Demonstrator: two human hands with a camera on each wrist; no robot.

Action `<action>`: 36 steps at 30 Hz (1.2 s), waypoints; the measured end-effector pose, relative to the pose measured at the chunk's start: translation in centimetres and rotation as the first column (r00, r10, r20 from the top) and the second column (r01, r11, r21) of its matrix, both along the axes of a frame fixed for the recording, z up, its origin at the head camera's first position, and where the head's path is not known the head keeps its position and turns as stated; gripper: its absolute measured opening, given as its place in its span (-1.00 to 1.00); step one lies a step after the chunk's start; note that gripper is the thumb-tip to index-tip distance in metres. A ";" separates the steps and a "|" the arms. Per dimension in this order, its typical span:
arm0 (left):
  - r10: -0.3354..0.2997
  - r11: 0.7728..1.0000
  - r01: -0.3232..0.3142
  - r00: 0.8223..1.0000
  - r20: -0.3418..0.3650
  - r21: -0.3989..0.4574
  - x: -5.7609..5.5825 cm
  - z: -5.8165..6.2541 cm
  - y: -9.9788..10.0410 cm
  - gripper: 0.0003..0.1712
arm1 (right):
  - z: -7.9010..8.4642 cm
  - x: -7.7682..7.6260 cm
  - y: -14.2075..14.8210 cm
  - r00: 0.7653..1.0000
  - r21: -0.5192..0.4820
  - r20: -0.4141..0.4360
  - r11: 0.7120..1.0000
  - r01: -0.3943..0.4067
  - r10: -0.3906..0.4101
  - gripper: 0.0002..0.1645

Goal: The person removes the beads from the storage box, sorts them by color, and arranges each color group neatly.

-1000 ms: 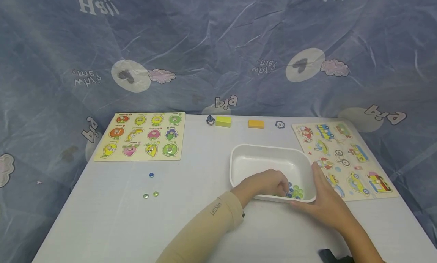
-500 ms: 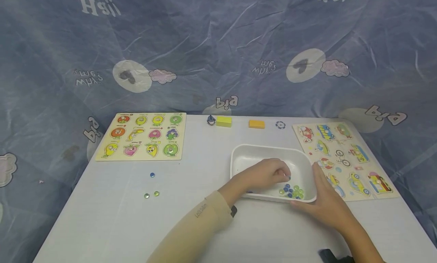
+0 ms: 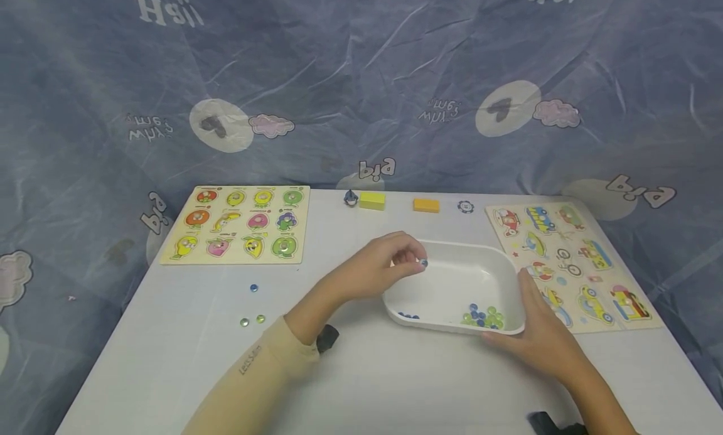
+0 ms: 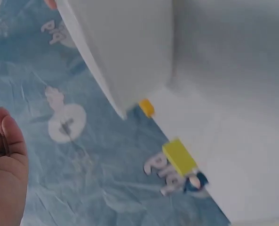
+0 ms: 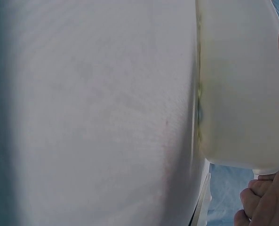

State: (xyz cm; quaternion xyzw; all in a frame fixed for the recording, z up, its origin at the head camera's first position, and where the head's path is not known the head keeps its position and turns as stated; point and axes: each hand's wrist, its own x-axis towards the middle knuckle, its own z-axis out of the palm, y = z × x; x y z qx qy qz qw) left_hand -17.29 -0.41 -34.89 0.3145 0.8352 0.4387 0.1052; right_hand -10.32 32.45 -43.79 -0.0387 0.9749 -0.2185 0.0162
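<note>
My left hand (image 3: pixel 375 268) pinches a small blue glass bead (image 3: pixel 423 263) between thumb and fingertips, over the left end of a white rectangular tray (image 3: pixel 446 290). In the left wrist view part of that left hand (image 4: pixel 5 155) shows at the left edge. My right hand (image 3: pixel 536 331) grips the tray's right end, thumb at the near corner and fingers along the side wall. Inside the tray, blue beads (image 3: pixel 480 316) and green beads (image 3: pixel 495 316) cluster near the front right corner. A few more blue beads (image 3: pixel 408 316) lie by the front left corner.
Left of the tray, one blue bead (image 3: pixel 253 288) and two pale green beads (image 3: pixel 260 319) lie on the white table (image 3: pixel 186 347). A fruit puzzle board (image 3: pixel 237 225) stands back left, a vehicle puzzle board (image 3: pixel 573 265) right. A yellow block (image 3: pixel 372 201), an orange block (image 3: pixel 426 205) and small figure (image 3: pixel 351 198) line the back.
My left hand has risen from the beads in the tray and moved left to its left rim, carrying a blue bead. My right hand keeps its grip on the tray.
</note>
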 end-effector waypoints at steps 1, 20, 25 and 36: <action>0.017 1.000 -0.017 1.000 0.001 0.004 0.1 0.1 -0.9 -0.82 | 0.0 0.0 0.0 1.000 -0.002 -0.002 1.000 -0.001 0.001 0.63; 0.420 0.898 -0.406 0.905 0.061 -0.169 0.0 -5.0 -18.5 -0.79 | 0.1 0.0 -0.2 1.000 0.019 0.024 1.000 0.006 -0.006 0.64; 0.459 0.869 -0.437 0.887 0.045 -0.230 -0.3 -6.6 -20.6 -0.79 | -0.1 0.0 -0.2 1.000 0.008 0.023 1.000 0.006 -0.006 0.63; 0.460 0.851 -0.426 0.887 0.046 -0.307 -1.2 -9.3 -21.8 -0.83 | -0.3 -0.1 -0.1 1.000 0.007 0.008 1.000 0.009 -0.009 0.63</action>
